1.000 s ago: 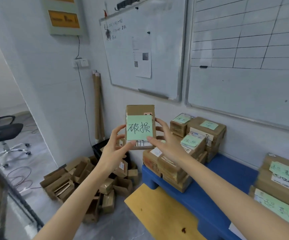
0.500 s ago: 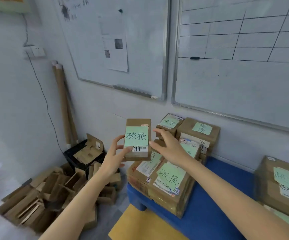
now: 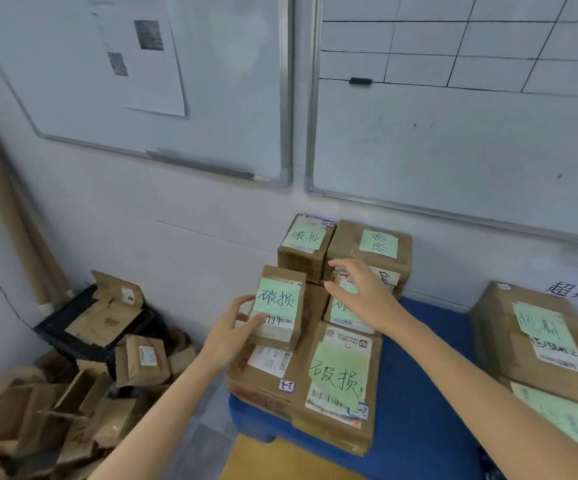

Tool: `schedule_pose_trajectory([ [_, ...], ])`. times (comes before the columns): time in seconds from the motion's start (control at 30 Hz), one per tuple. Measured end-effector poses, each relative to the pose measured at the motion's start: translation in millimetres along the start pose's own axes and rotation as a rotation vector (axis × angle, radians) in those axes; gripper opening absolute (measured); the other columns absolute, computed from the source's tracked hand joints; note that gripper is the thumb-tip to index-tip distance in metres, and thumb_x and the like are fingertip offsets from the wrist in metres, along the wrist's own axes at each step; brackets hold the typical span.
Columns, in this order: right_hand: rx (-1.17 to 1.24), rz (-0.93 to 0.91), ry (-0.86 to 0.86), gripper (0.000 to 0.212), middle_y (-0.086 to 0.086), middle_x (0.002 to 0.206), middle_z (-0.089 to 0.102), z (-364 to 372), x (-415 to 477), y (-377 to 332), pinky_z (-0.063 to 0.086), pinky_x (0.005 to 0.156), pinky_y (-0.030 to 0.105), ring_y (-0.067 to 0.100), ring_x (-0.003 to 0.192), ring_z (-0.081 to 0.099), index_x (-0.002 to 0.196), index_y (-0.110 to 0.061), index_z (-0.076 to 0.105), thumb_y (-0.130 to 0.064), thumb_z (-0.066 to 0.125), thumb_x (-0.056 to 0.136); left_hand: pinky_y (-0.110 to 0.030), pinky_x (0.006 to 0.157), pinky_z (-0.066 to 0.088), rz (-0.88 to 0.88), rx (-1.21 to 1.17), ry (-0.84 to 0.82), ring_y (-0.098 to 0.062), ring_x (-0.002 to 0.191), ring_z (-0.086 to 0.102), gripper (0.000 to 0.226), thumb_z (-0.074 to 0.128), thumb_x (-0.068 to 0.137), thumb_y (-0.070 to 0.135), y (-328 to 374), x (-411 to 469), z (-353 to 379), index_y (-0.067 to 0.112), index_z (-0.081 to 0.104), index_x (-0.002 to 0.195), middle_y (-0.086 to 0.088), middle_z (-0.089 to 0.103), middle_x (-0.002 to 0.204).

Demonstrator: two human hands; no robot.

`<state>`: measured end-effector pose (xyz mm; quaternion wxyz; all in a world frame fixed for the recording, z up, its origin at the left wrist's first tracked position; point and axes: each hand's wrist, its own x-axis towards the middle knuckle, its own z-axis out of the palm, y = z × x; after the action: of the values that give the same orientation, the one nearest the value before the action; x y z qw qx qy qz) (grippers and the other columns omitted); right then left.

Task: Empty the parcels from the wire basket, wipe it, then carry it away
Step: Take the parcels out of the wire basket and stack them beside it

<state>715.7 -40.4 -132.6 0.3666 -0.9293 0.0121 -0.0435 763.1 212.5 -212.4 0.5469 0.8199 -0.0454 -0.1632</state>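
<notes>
Two whiteboards (image 3: 453,140) hang above; left grip (image 3: 230,336) holds one parcel (image 3: 278,301), right grip (image 3: 363,296) hovers.

Left hand (image 3: 226,336) grips small parcel (image 3: 278,306) at stacked parcels (image 3: 341,379); right hand (image 3: 363,296) hovers above them, fingers spread.

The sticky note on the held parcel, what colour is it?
Pale green note with black handwriting, head view.

Upper left, the white printed sheet (image 3: 145,53) on the whiteboard (image 3: 228,98) is too blurred to read. Centre, the right hand (image 3: 363,296) hides most of the green note (image 3: 341,308) on a brown cardboard parcel (image 3: 353,323).
</notes>
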Motion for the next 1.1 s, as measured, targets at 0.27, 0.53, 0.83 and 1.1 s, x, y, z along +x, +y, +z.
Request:
schedule_pose_trajectory([
  [0.27,-0.026,0.082,0.050,0.044,-0.007,0.141,0.046,5.8,-0.5,5.6,0.033,0.110,0.031,0.008,0.132,0.041,0.139,-0.023,0.049,-0.033,0.058,0.098,-0.039,0.087,0.055,0.118,0.245,-0.001,-0.010,0.094,0.065,0.041,0.052,0.095,0.054,-8.7,19.3,1.3,0.048,0.038,0.133,0.011,0.063,0.112],
  [0.53,-0.043,0.138,0.109,0.042,-0.009,0.134,0.046,1.4,-5.6,7.8,0.033,0.102,0.026,0.005,0.124,0.041,0.139,-0.025,0.048,-0.033,0.057,0.099,-0.045,0.080,0.060,0.147,0.082,-0.098,-0.015,0.094,0.069,0.055,0.052,0.073,0.074,-10.6,37.5,7.7,0.055,0.042,0.124,0.010,0.064,0.113],
  [0.83,-0.031,0.198,0.134,0.044,-0.006,0.136,0.048,0.7,-15.7,9.6,0.045,0.105,0.044,0.011,0.126,0.048,0.139,-0.025,0.047,-0.033,0.058,0.098,-0.047,0.080,0.059,0.188,0.120,-0.132,-0.016,0.095,0.068,0.060,0.047,0.070,0.080,-7.0,51.9,11.7,0.057,0.040,0.124,0.009,0.064,0.117],
  [1.1,-0.037,0.218,0.150,0.044,-0.004,0.138,0.048,6.6,-21.3,6.6,0.043,0.107,0.041,0.011,0.127,0.046,0.140,-0.024,0.046,-0.031,0.058,0.098,-0.044,0.079,0.059,0.240,0.201,-0.038,-0.011,0.092,0.066,0.039,0.056,0.088,0.061,-11.4,53.0,15.7,0.054,0.039,0.123,0.010,0.063,0.118],
])
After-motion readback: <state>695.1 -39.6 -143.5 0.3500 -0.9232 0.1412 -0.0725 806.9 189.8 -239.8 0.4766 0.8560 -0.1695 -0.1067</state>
